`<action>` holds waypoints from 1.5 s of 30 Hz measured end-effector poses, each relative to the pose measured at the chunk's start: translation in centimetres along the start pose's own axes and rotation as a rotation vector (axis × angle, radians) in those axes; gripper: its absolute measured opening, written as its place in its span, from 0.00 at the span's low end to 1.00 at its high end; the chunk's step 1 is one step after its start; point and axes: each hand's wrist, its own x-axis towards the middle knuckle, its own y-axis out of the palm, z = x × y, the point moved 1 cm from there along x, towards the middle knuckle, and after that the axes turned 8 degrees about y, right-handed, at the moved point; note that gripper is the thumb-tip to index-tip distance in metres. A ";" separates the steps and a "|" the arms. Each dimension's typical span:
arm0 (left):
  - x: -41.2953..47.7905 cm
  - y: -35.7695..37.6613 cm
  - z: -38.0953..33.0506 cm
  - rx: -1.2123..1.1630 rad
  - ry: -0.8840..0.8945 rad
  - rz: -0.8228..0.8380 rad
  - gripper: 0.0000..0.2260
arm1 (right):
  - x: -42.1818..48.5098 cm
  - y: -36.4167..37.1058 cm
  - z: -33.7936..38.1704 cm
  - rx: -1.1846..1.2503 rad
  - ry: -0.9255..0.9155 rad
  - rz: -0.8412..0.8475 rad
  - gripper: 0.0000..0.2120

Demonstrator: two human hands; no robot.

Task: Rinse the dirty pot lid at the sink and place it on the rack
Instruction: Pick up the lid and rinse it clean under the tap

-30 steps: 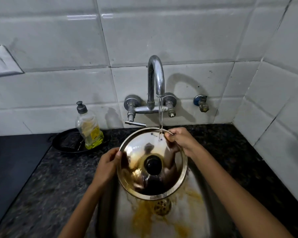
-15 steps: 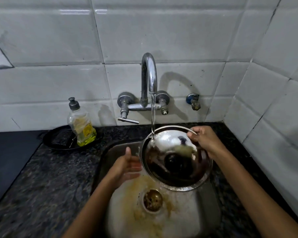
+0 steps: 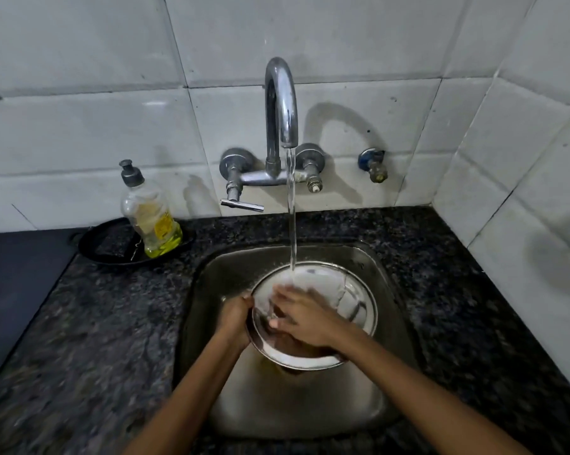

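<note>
The round steel pot lid (image 3: pixel 352 300) is held low inside the steel sink (image 3: pixel 211 290), its hollow inner side facing up. Water from the tap (image 3: pixel 282 103) falls onto its far-left part and splashes white. My left hand (image 3: pixel 234 318) grips the lid's left rim. My right hand (image 3: pixel 301 315) lies flat on the wet inner surface with fingers spread towards the left. The lid's knob is hidden underneath. No rack is in view.
A dish soap bottle (image 3: pixel 149 215) stands on a black pan (image 3: pixel 106 244) at the left of the dark granite counter (image 3: pixel 96 339). A small valve (image 3: pixel 374 164) sticks out of the white tiled wall. A tiled side wall closes the right.
The lid has been turned over from knob side up to hollow side up and lowered into the sink. My left hand took its left rim; my right hand moved from the rim onto the inner surface.
</note>
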 end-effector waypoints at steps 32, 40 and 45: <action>1.7 -2.2 1.5 -0.155 0.221 -0.242 0.16 | 2.7 3.3 -3.3 -0.141 0.288 -0.361 0.39; 1.7 -1.7 2.8 -0.189 0.163 -0.196 0.17 | 3.9 1.9 -3.1 -0.228 0.197 -0.467 0.32; 1.8 -2.6 2.4 -0.381 0.007 -0.270 0.15 | 1.0 3.1 -2.5 -0.379 0.042 -0.365 0.30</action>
